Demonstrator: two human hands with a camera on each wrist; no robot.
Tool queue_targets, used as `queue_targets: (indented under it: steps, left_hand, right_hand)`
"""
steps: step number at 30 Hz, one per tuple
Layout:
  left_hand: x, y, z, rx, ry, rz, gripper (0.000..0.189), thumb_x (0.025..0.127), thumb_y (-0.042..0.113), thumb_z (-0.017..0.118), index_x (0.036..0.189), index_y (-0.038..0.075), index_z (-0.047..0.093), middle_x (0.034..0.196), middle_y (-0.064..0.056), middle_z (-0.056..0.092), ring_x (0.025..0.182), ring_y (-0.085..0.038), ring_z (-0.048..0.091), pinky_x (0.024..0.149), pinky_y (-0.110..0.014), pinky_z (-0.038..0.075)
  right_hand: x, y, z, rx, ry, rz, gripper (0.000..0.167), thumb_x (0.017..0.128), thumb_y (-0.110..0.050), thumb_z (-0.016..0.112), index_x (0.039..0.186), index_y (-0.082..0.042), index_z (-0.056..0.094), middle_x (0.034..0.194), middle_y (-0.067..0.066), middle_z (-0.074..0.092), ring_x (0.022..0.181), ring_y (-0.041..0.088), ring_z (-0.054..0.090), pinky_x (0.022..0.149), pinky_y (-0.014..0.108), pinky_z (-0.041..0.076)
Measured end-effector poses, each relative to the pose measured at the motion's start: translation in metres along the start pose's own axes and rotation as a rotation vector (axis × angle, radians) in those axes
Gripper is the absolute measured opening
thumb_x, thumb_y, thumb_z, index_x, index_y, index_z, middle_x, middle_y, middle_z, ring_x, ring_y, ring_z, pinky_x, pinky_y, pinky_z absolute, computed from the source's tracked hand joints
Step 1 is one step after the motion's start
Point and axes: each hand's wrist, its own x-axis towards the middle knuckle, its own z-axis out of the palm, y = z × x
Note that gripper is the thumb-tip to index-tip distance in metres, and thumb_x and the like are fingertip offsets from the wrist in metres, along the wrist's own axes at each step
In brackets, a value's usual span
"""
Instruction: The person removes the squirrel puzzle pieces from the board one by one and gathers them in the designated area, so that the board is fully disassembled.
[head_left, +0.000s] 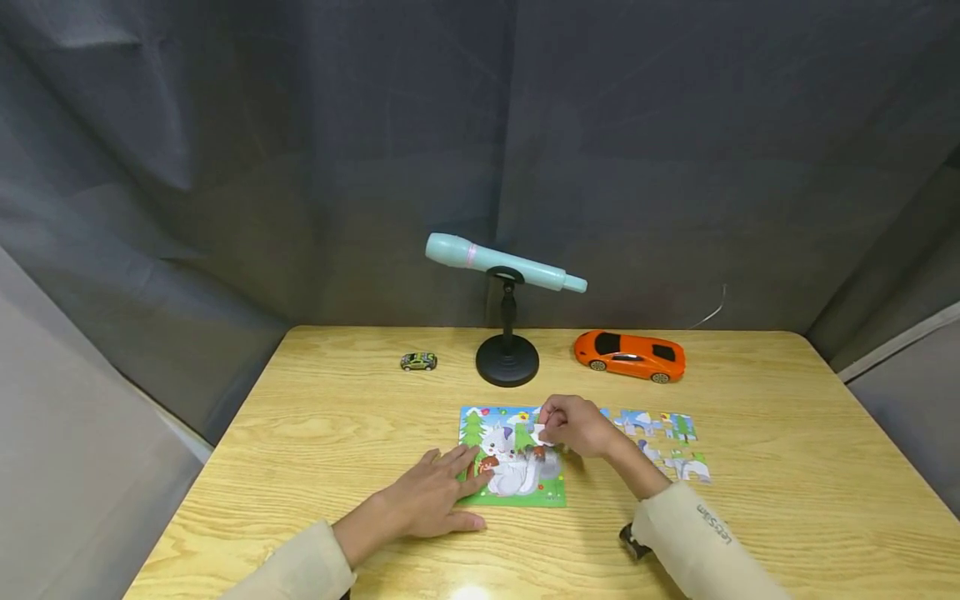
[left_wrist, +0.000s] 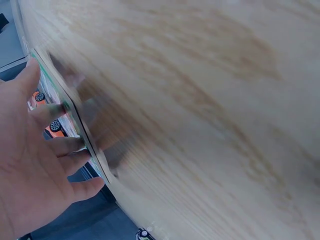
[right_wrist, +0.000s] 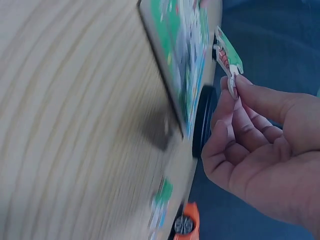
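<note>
A squirrel jigsaw puzzle (head_left: pixel 517 500) lies flat on the wooden table (head_left: pixel 337 433), framed in green at its lower edge. My left hand (head_left: pixel 423 500) rests on its left side, fingers spread and mostly straight. Over the puzzle's upper right is my right hand (head_left: pixel 581 425), which hides that corner. Between thumb and forefinger it pinches a puzzle piece (right_wrist: pixel 227 57), green, white and reddish brown, held up above the board in the right wrist view. To the right of the puzzle lie several loose pieces (head_left: pixel 682 427), some partly behind the right forearm.
A light blue microphone (head_left: pixel 517 265) sits on a black stand (head_left: pixel 507 361) at the back. An orange toy car (head_left: pixel 630 357) is to its right, a small green toy car (head_left: pixel 418 361) to its left. Dark cloth (head_left: pixel 405 167) hangs behind the table.
</note>
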Motion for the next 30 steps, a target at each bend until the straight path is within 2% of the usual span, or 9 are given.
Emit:
queue_targets:
  steps: [8, 15, 18, 23, 30]
  left_hand:
    - [0.001, -0.002, 0.001, 0.026, 0.009, 0.002, 0.069, 0.091, 0.066, 0.038, 0.148, 0.028, 0.033, 0.158, -0.013, 0.022, 0.145, -0.03, 0.024, 0.109, -0.057, 0.031]
    - [0.003, -0.003, 0.001, 0.036, 0.015, 0.011, 0.068, 0.091, 0.067, 0.036, 0.148, 0.029, 0.034, 0.157, -0.013, 0.024, 0.145, -0.03, 0.025, 0.108, -0.056, 0.033]
    - [0.003, -0.003, 0.001, 0.038, 0.015, 0.012, 0.068, 0.091, 0.066, 0.036, 0.148, 0.029, 0.034, 0.157, -0.013, 0.024, 0.145, -0.03, 0.025, 0.108, -0.056, 0.034]
    - [0.003, -0.002, 0.0, 0.042, 0.008, 0.011, 0.068, 0.091, 0.067, 0.036, 0.148, 0.029, 0.034, 0.157, -0.013, 0.024, 0.145, -0.03, 0.025, 0.108, -0.056, 0.033]
    - [0.003, -0.002, -0.001, 0.043, 0.006, 0.006, 0.068, 0.091, 0.067, 0.036, 0.147, 0.029, 0.035, 0.157, -0.013, 0.024, 0.144, -0.03, 0.026, 0.108, -0.055, 0.034]
  right_hand:
    - [-0.019, 0.025, -0.028, 0.022, 0.001, 0.032, 0.01, 0.088, -0.002, 0.063, 0.093, 0.003, 0.056, 0.07, 0.006, 0.054, 0.059, 0.012, 0.044, 0.053, 0.023, 0.039]
    - [-0.034, 0.039, -0.043, 0.005, 0.016, 0.087, 0.005, 0.09, 0.002, 0.053, 0.094, 0.003, 0.055, 0.07, 0.008, 0.055, 0.079, 0.018, 0.064, 0.053, 0.024, 0.04]
    - [-0.04, 0.042, -0.047, -0.002, 0.008, 0.111, 0.006, 0.09, 0.002, 0.052, 0.094, 0.002, 0.055, 0.071, 0.009, 0.057, 0.069, 0.016, 0.058, 0.05, 0.024, 0.037]
    - [-0.047, 0.046, -0.049, -0.074, -0.006, 0.148, 0.004, 0.088, 0.002, 0.058, 0.09, -0.001, 0.057, 0.068, 0.006, 0.056, 0.056, 0.014, 0.044, 0.048, 0.023, 0.036]
    - [-0.051, 0.051, -0.046, -0.195, 0.029, 0.141, 0.008, 0.082, -0.001, 0.067, 0.083, -0.004, 0.06, 0.067, 0.003, 0.054, 0.059, 0.015, 0.049, 0.055, 0.026, 0.041]
